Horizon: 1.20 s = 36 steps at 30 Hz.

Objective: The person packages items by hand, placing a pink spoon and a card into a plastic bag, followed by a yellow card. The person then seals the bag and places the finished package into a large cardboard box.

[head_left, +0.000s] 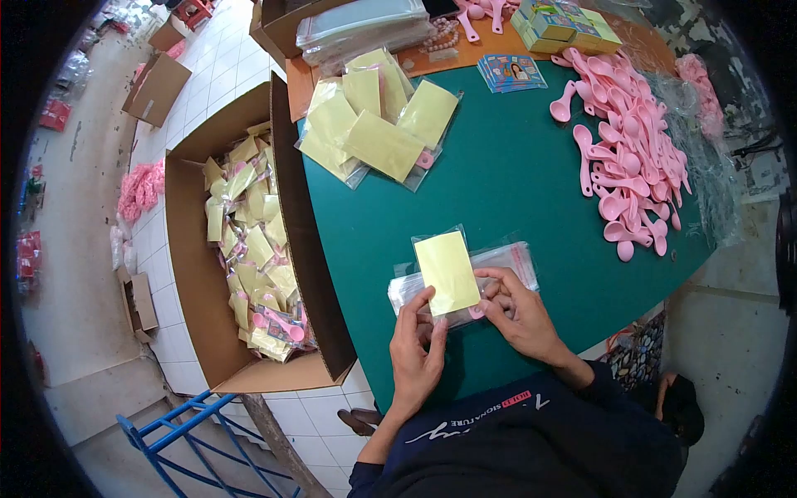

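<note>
Between my two hands is a clear plastic bag with a pale yellow card (449, 272) in it. A pink spoon's handle end (476, 312) shows at the card's lower right corner. My left hand (418, 357) pinches the bag's lower left side between thumb and fingers. At the lower right, my right hand (521, 319) has its fingers curled on the bag's edge. Beneath it lies a stack of flat clear bags (516, 264) on the green tabletop (515, 178). How much of the spoon is behind the card is hidden.
Filled bags with yellow cards (383, 145) lie at the far left of the table. Pink spoons (618, 158) form a heap at the right. Printed cards (510, 73) and card bundles (564, 25) sit at the back. A cardboard box (303, 241) of filled bags stands left.
</note>
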Available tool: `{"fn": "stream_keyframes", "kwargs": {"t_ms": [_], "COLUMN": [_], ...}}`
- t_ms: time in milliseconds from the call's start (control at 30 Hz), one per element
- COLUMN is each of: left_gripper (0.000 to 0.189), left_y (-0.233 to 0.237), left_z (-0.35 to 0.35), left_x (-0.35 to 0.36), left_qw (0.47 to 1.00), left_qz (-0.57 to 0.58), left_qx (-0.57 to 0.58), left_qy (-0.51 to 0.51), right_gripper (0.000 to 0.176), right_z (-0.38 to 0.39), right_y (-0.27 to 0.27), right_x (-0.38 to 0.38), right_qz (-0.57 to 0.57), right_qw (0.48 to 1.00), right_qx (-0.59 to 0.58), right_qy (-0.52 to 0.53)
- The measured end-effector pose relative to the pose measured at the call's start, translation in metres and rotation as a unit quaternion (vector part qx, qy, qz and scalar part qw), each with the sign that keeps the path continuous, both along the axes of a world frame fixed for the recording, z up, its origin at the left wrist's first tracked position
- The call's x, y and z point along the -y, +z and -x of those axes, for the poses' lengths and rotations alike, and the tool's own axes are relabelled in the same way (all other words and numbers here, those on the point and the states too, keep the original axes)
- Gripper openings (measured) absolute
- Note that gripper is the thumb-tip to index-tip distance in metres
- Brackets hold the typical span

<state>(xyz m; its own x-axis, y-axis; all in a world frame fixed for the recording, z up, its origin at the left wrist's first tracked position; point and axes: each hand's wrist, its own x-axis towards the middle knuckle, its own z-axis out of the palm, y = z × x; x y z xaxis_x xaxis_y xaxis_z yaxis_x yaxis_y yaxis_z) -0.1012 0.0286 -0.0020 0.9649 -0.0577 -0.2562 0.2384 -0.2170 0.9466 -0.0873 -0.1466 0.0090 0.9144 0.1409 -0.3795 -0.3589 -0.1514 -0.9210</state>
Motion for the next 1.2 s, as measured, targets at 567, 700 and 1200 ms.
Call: {"fn": "stream_keyframes", "kwargs": {"t_ms": [567,700,1200], "left_gripper": [0.031,0.037,0.015], "left_y": [0.012,-0.006,0.006], "left_z": [-0.114,-0.107,-0.104], "left_x": [0.03,0.043,0.015], "left_qw": [0.897,0.912,0.95], "left_qz": [-0.207,-0.172,0.218], "left_qx": [0.312,0.222,-0.032], "left_qy": [-0.233,-0.298,-0.22], "right_gripper": [0.029,0.027,0.015], "right_z": [-0.174,-0.108,-0.079], "right_y": [0.098,0.023,-0.015], "right_x": [0.391,0.235,0.12], "right_qz": [0.751,0.425,0.554], "right_qw": [0.546,0.848,0.79], "right_qx": [0.283,0.296,0.259], "right_qy": [-0.24,-0.116,-0.049]}}
